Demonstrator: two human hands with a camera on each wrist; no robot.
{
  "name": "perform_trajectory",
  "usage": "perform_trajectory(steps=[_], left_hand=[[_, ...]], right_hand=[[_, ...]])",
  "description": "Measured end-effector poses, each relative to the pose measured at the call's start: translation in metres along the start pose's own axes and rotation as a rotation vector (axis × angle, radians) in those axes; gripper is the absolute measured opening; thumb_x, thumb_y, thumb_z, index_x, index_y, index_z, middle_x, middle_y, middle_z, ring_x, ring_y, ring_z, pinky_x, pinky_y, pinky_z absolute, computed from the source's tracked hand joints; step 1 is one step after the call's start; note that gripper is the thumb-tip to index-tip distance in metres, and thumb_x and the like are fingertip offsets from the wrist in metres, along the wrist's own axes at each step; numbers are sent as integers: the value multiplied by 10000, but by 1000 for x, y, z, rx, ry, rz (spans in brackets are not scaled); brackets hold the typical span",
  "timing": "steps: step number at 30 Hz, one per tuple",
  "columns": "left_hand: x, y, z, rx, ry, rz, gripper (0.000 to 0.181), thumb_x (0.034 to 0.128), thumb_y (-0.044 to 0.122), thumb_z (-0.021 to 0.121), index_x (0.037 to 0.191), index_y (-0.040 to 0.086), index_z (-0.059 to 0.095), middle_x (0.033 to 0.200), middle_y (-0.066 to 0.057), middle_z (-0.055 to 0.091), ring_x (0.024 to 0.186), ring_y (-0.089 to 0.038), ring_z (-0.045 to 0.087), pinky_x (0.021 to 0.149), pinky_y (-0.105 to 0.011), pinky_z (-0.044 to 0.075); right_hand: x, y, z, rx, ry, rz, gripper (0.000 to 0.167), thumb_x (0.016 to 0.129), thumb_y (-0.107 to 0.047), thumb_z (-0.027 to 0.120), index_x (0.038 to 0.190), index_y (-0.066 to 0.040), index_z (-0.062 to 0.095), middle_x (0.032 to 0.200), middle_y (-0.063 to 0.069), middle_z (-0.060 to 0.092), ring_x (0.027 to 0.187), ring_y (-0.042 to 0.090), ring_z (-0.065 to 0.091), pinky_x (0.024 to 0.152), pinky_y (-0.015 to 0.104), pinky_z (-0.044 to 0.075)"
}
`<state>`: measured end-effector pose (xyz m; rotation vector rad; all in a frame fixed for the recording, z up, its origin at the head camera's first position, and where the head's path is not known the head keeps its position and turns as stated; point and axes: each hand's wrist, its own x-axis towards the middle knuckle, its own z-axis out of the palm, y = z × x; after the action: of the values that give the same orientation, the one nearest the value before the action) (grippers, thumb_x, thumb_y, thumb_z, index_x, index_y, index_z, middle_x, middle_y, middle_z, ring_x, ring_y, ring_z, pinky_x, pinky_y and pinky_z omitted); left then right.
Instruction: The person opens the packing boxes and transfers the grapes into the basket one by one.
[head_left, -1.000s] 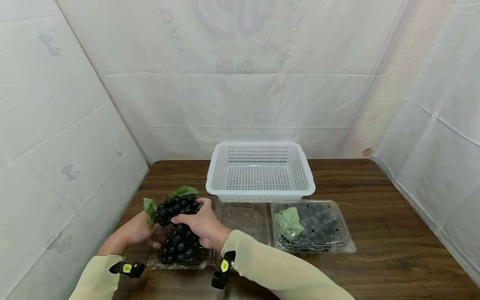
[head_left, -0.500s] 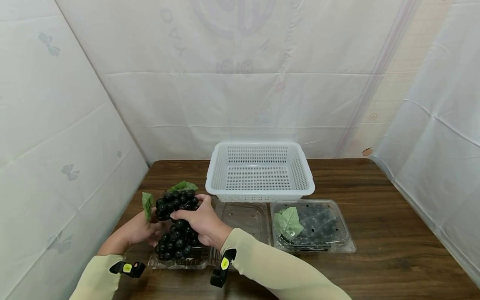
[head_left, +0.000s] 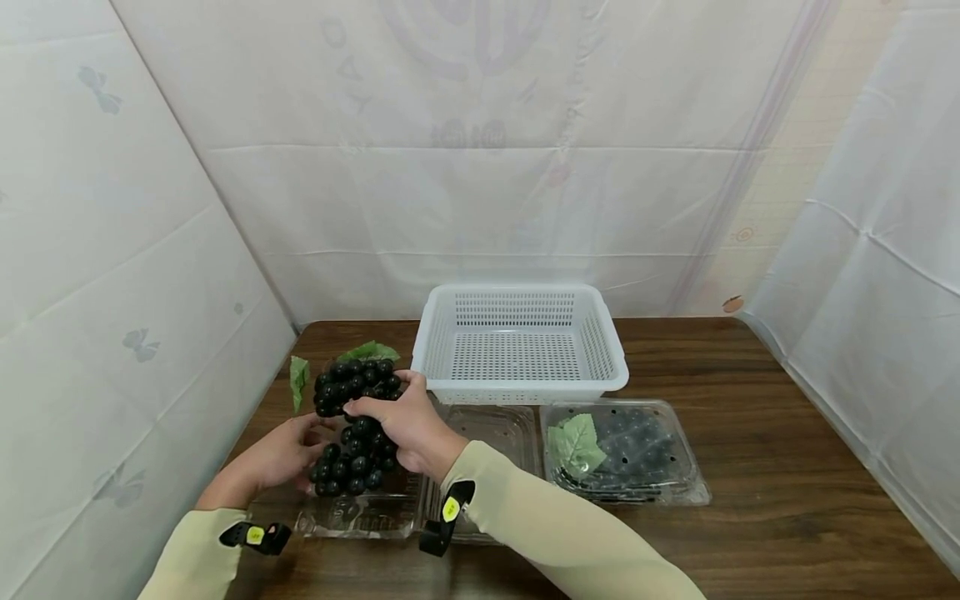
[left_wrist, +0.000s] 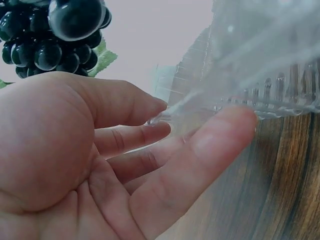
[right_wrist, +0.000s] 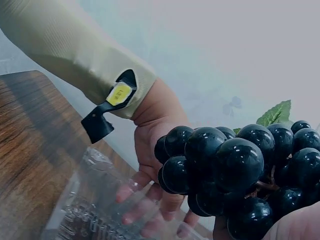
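My right hand (head_left: 412,425) grips a bunch of dark grapes (head_left: 356,462) with green leaves (head_left: 370,352), raised above the open clear plastic box (head_left: 360,518) at the left. In the left wrist view my left hand (left_wrist: 125,155) pinches the thin edge of the clear box (left_wrist: 280,60) between thumb and finger. The grapes (left_wrist: 47,52) hang beyond it, not touching the fingers there. From the right wrist, the grapes (right_wrist: 237,165) fill the lower right, and the left hand (right_wrist: 157,145) shows behind the clear plastic (right_wrist: 95,200).
A white perforated basket (head_left: 521,386) stands at the back middle of the wooden table (head_left: 795,467). To the right is a closed clear box (head_left: 645,450) of dark grapes with a green leaf. The open box's lid (head_left: 495,437) lies between them.
The right hand and the grapes have risen and moved slightly away from the body, off the clear box. The left hand has stayed near the box's left side, and the leaf has moved clear of it.
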<state>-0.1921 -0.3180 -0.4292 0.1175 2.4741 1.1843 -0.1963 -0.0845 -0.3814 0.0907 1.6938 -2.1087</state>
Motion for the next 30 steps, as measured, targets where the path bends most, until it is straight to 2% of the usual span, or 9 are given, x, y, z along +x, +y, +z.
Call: perform_trajectory(steps=[4,8,13,18,21,25,30], left_hand=[[1,0,0,-68,-20,-13,495,1038,14,524,1498,-76,365,1310,-355,589,703,-312,712,613,-446,636],[2,-2,-1,-130,-48,-7,534,989,-7,580,1468,-94,362,1196,-279,657,777,-314,724,634,-467,643],[3,-2,-1,-148,-52,-9,604,934,-80,523,1496,-113,304,1058,-224,657,841,-296,727,635,-468,644],[3,-1,-2,-155,-59,-6,560,1019,25,530,1503,-111,284,1022,-220,666,841,-311,733,633,-469,643],[3,-1,-2,-158,-64,-9,594,1032,33,535,1522,-114,234,1055,-213,694,848,-320,737,632,-470,642],[2,-2,-2,-153,-59,-13,550,1038,11,507,1509,-115,252,1084,-214,693,845,-316,735,627,-468,642],[2,-4,-2,-165,-58,-12,447,1029,-19,446,1458,-98,350,1083,-223,681,833,-314,732,620,-470,639]], right_hand=[[2,-7,-1,5,3,1,815,812,-268,869,1444,-251,354,1560,196,316,1436,392,406,1138,610,398],[7,-14,-4,29,1,-2,794,809,-265,866,1423,-262,363,1560,185,308,1406,372,432,1119,578,419],[13,-22,-8,54,3,-22,809,797,-243,869,1424,-253,358,1546,191,314,1321,339,492,1075,515,466],[19,-31,-14,66,9,-28,870,806,-258,867,1483,-249,321,1593,195,274,1416,371,423,1146,542,415],[22,-36,-18,83,2,-26,896,811,-258,863,1509,-243,303,1589,185,302,1437,371,407,1166,542,401],[26,-41,-23,99,-1,-33,901,803,-245,867,1507,-226,306,1531,167,381,1365,323,476,1125,467,441],[32,-47,-30,104,10,-66,885,801,-224,860,1490,-199,306,1437,147,462,1189,250,584,978,369,520]])
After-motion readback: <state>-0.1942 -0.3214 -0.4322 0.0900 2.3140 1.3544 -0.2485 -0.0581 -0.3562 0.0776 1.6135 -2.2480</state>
